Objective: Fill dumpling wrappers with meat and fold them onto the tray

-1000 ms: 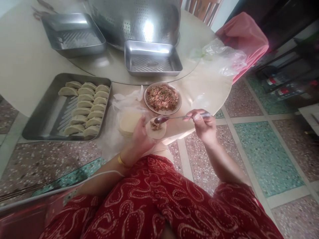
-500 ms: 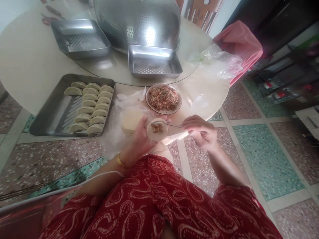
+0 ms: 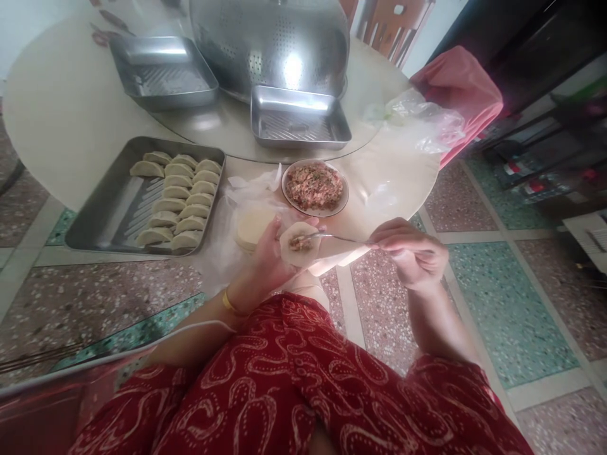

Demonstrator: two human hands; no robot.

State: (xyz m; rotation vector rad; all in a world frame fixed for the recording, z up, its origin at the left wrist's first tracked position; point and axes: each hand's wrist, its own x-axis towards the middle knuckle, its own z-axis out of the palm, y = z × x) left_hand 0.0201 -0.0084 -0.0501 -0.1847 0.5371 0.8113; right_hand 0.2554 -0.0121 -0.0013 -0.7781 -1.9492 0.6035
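Observation:
A round dumpling wrapper (image 3: 290,255) rests on the palm and fingers of my left hand (image 3: 271,262), with a small heap of meat filling (image 3: 298,243) at its middle. My right hand (image 3: 413,251) pinches the handle of a metal spoon (image 3: 344,238), whose tip touches that filling. Just beyond my hands sits a bowl of minced filling (image 3: 314,186). A stack of wrappers (image 3: 250,227) lies on thin plastic left of my left hand. Folded dumplings (image 3: 176,191) stand in rows in a metal tray (image 3: 102,208) at the left.
Two more metal trays (image 3: 300,142) (image 3: 173,98) stand farther back on the round table (image 3: 57,120). Behind them is a large perforated steel colander (image 3: 270,47). A clear plastic bag (image 3: 427,123) lies at the right edge, beside a pink-covered chair (image 3: 467,91).
My right hand has moved to the right, showing more of the spoon's handle, while its tip stays at the filling. My left hand has hardly moved. The whole view has shifted slightly.

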